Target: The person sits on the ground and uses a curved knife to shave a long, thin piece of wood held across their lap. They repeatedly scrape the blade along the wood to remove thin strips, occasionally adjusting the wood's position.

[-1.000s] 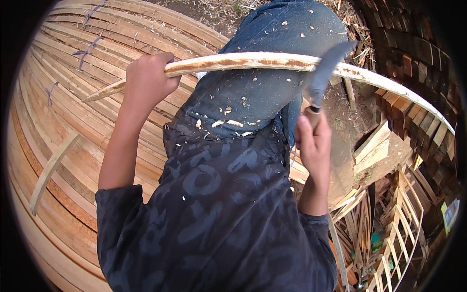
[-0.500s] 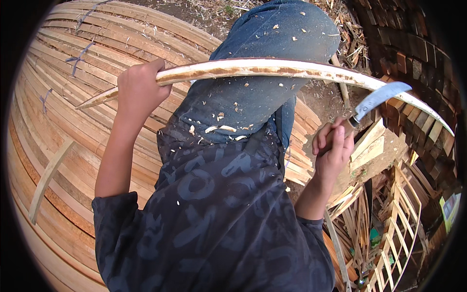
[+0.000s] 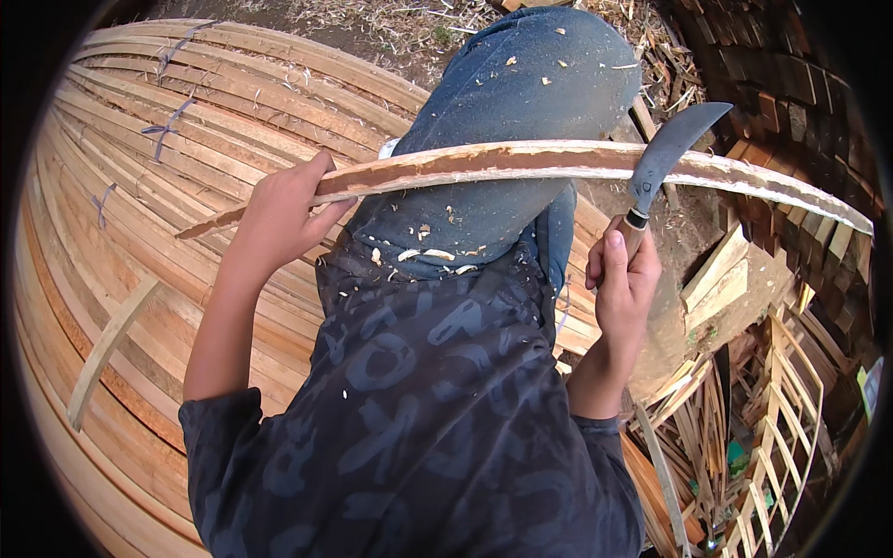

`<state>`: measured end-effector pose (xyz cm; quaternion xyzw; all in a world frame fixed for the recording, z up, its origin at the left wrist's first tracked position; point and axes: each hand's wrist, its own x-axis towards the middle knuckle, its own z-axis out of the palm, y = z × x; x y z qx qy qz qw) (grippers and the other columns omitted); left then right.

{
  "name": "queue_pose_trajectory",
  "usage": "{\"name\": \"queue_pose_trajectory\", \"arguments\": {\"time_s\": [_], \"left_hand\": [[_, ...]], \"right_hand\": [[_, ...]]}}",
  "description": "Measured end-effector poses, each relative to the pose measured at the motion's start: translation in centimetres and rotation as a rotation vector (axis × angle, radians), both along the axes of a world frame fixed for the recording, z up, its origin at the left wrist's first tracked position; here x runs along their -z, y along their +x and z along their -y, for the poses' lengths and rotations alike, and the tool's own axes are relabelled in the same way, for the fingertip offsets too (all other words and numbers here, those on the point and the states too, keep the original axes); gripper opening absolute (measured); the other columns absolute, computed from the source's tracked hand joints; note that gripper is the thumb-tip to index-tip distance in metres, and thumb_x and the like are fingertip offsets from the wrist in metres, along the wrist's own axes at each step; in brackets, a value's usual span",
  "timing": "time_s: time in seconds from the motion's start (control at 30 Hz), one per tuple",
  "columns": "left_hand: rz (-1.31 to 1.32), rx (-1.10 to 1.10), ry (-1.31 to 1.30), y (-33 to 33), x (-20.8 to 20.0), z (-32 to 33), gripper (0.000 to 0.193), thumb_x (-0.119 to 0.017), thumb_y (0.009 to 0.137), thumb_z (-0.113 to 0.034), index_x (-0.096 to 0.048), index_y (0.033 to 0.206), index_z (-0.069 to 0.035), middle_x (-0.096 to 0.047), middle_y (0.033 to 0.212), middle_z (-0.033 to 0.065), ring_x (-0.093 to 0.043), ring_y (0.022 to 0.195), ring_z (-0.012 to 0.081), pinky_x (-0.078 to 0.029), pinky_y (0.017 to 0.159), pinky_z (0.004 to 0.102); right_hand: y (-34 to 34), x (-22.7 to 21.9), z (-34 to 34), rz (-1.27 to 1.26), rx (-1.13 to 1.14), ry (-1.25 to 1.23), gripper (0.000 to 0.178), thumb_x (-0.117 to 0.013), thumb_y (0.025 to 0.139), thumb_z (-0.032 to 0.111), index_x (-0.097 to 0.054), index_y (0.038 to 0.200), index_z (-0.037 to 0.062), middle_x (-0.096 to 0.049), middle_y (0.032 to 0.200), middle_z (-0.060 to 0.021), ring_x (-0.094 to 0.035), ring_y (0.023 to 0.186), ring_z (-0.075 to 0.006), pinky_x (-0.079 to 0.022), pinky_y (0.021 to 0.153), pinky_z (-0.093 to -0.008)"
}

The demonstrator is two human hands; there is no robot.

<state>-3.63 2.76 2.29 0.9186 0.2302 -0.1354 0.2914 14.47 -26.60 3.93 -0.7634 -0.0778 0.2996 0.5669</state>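
Observation:
A long wooden strip (image 3: pixel 465 165) with brown bark along its face and pale cut edges lies across my jeans-covered thigh (image 3: pixel 521 102). Its left part is gripped in my left hand (image 3: pixel 286 209), and a pointed end sticks out past the wrist. My right hand (image 3: pixel 625 279) is closed round the wooden handle of a knife (image 3: pixel 662 163) with a broad curved blade. The blade points up and to the right and passes over the strip's right part; whether it touches the wood I cannot tell. Pale wood shavings (image 3: pixel 426 253) are scattered on my lap.
Bundled wooden slats (image 3: pixel 139 307), some tied with blue cord (image 3: pixel 160 130), spread beneath and left of me. At right rise stacked wood pieces (image 3: pixel 781 74). A wooden lattice frame (image 3: pixel 781 456) and loose sticks (image 3: pixel 693 446) lie lower right, near split wood blocks (image 3: pixel 718 279).
The strip has turned so its bark face shows more, and its middle sits lower. The knife has moved left, more upright, over the strip. My left hand has shifted slightly right and down.

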Motion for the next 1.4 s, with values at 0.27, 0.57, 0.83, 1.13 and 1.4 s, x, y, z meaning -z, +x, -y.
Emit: {"name": "queue_pose_trajectory", "arguments": {"time_s": [0.27,0.57,0.83,1.13,1.4], "left_hand": [[-0.063,0.022,-0.274,-2.0,1.4,-2.2,0.047,-0.074,0.075,-0.041,-0.058,0.086,0.002,-0.056,0.060,0.0184,-0.057,0.056,0.0324,-0.044,0.054,0.0366],[0.130,-0.119,-0.255,-2.8,5.3,0.4,0.049,-0.061,0.084,-0.046,-0.058,0.078,0.003,-0.050,0.055,0.0208,-0.056,0.056,0.0388,-0.044,0.053,0.0400],[0.273,-0.136,-0.166,-2.0,6.9,2.4,0.049,-0.060,0.085,-0.047,-0.056,0.072,0.000,-0.049,0.051,0.0197,-0.056,0.052,0.0391,-0.042,0.048,0.0412],[0.240,-0.120,-0.115,-2.2,6.9,1.8,0.049,-0.056,0.086,-0.049,-0.053,0.070,-0.002,-0.047,0.051,0.0180,-0.054,0.050,0.0387,-0.041,0.047,0.0412],[0.247,-0.124,-0.197,-2.2,7.4,1.3,0.050,-0.055,0.086,-0.047,-0.050,0.068,0.000,-0.043,0.048,0.0168,-0.052,0.045,0.0357,-0.038,0.044,0.0394]], "right_hand": [[-1.1,0.1,0.4,0.068,-0.058,0.057,0.016,-0.056,0.093,0.012,-0.058,0.101,-0.0017,-0.051,0.065,0.0019,-0.044,0.055,-0.0034,-0.034,0.049,-0.0188],[0.1,-0.5,-0.6,0.282,-0.006,-0.041,0.021,-0.066,0.086,0.010,-0.053,0.100,0.0012,-0.054,0.070,0.0000,-0.047,0.063,-0.0048,-0.037,0.057,-0.0193],[3.8,0.4,-0.2,1.032,-0.138,-0.378,0.028,-0.074,0.081,0.024,-0.064,0.095,0.0020,-0.062,0.070,-0.0111,-0.060,0.057,-0.0254,-0.047,0.054,-0.0324],[10.5,-2.5,4.7,0.919,0.149,-0.566,0.025,-0.069,0.086,0.027,-0.063,0.089,0.0029,-0.058,0.062,-0.0114,-0.057,0.053,-0.0211,-0.045,0.050,-0.0317],[9.2,0.9,0.2,1.116,-0.201,-0.543,0.047,-0.069,0.076,0.051,-0.051,0.068,0.0091,-0.051,0.057,-0.0074,-0.056,0.049,-0.0253,-0.043,0.045,-0.0361]]}}
